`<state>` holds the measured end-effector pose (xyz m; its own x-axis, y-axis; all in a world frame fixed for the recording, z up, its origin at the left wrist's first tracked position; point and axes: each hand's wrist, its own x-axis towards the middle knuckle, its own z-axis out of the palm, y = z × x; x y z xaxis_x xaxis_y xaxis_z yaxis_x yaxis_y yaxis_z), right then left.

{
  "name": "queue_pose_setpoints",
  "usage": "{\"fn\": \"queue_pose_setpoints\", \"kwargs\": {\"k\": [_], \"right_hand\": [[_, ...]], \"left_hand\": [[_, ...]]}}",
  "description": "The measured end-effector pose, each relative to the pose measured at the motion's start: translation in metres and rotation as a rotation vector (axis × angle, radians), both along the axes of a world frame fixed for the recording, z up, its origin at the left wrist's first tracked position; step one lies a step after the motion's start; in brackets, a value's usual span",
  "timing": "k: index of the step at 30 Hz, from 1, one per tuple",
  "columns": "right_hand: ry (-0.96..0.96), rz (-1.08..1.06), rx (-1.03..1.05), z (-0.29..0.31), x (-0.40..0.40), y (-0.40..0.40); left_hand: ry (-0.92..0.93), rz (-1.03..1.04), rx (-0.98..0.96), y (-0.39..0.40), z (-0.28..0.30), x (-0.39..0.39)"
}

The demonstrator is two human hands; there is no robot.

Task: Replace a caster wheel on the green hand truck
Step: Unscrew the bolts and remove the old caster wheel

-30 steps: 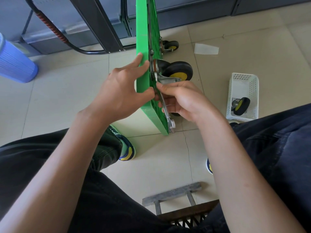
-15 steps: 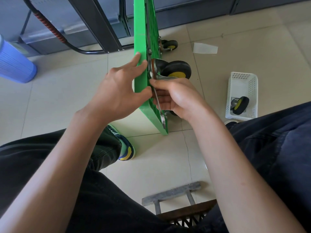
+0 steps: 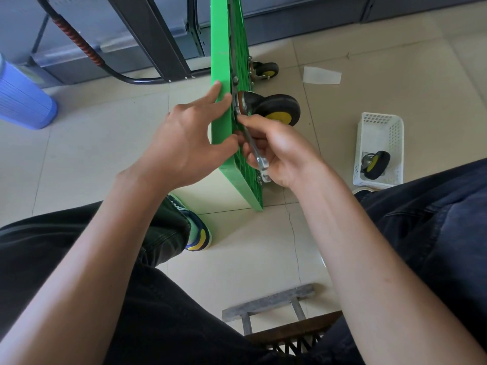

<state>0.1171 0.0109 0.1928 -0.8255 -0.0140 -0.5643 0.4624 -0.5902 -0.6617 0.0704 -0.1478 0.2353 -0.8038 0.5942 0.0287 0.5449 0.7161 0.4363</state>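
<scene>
Where right hand (image 3: 279, 151) grips, wrench (image 3: 254, 148) shaft is hidden.

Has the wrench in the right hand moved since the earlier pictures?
Yes. The wrench swung: its free end came away from the green hand truck edge, towards the right hand.

The upright green plastic hand truck deck (image 3: 221, 75) looks smooth and matt. The black rubber caster wheel with yellow hub (image 3: 279, 109) is dull. The slim metal wrench (image 3: 254, 148) glints. The white perforated plastic basket (image 3: 395, 143) looks glossy.
</scene>
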Motion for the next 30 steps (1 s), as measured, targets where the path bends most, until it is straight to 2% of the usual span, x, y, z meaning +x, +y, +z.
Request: {"fn": "queue_pose_setpoints", "kwargs": {"k": [6, 19, 25, 30], "right_hand": [[0.05, 0.022, 0.244, -0.006, 0.009, 0.003], [0.222, 0.101, 0.968, -0.042, 0.007, -0.008], [0.292, 0.098, 1.079, -0.055, 0.004, -0.002], [0.284, 0.157, 0.916, -0.05, 0.007, 0.003]], "left_hand": [[-0.004, 0.003, -0.032, 0.001, 0.003, 0.002], [-0.011, 0.015, -0.043, 0.002, 0.008, 0.005], [-0.008, 0.016, -0.045, 0.003, 0.008, 0.005], [0.002, 0.016, -0.05, 0.002, 0.007, 0.005]]}}
